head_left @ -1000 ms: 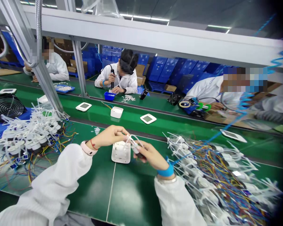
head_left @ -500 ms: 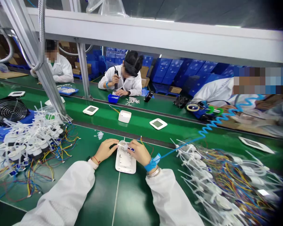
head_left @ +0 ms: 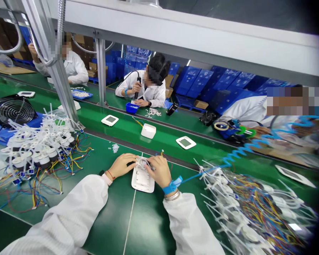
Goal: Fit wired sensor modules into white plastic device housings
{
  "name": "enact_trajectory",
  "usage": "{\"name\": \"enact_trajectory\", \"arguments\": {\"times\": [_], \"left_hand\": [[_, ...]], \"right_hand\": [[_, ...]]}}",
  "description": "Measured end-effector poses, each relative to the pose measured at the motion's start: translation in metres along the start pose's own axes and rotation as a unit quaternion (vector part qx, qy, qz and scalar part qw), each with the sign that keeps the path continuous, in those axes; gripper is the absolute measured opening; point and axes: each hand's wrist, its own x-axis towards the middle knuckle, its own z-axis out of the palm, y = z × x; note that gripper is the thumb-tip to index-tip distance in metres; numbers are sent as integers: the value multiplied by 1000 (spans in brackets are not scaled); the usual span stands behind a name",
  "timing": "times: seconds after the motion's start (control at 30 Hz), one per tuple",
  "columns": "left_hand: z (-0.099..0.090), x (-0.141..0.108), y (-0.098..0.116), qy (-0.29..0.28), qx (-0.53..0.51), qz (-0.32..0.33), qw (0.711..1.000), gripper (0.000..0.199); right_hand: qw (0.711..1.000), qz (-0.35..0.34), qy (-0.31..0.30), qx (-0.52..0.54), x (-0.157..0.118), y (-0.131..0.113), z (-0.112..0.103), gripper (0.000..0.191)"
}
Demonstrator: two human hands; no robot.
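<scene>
A white plastic housing (head_left: 143,182) lies open side up on the green bench, its upper end between my hands. Over that end sits a small whitish part with clear tubing (head_left: 141,163); finer detail is blurred. My left hand (head_left: 122,165) comes from the left, thumb and fingertips pinched on the tubing's edge. From the right, my right hand (head_left: 159,170) curls its fingers round the same part, hiding much of it. Wires with a small connector (head_left: 162,151) stick out behind the right hand. A blue wrist strap (head_left: 172,185) circles my right wrist.
Wired pumps with white tubes are heaped at left (head_left: 39,145) and right (head_left: 244,198). Small clear rings (head_left: 115,148) lie near my left hand. Beyond, a green conveyor (head_left: 164,136) carries white display units (head_left: 186,142) and a wired white box (head_left: 148,131). Co-workers sit opposite.
My right hand has turned over the part, covering the blue piece that showed before. Both hands stay at the housing's upper end. The whole view has shifted slightly.
</scene>
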Motion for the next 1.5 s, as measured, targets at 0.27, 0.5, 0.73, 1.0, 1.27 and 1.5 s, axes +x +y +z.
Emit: {"name": "enact_trajectory", "arguments": {"times": [0.27,0.5,0.73,1.0,1.27,1.5], "left_hand": [[-2,0,-1,-6,0,-5,1000,16],[-9,0,-7,-71,-8,-16,997,39],[-9,2,-5,-86,-13,-19,996,36],[-10,1,-5,-99,8,2,995,35],[-8,-1,-8,-86,2,10,996,31],[-8,-2,-7,-88,5,7,996,31]], "right_hand": [[996,-61,-33,63,3,-8,27,14],[985,-130,-51,97,2,2,29,19],[986,-133,-89,51,5,-5,33,14],[997,-64,-21,37,-4,-6,7,19],[996,39,-86,8,-9,15,-41,15],[980,53,-140,-127,-8,-13,-19,29]]}}
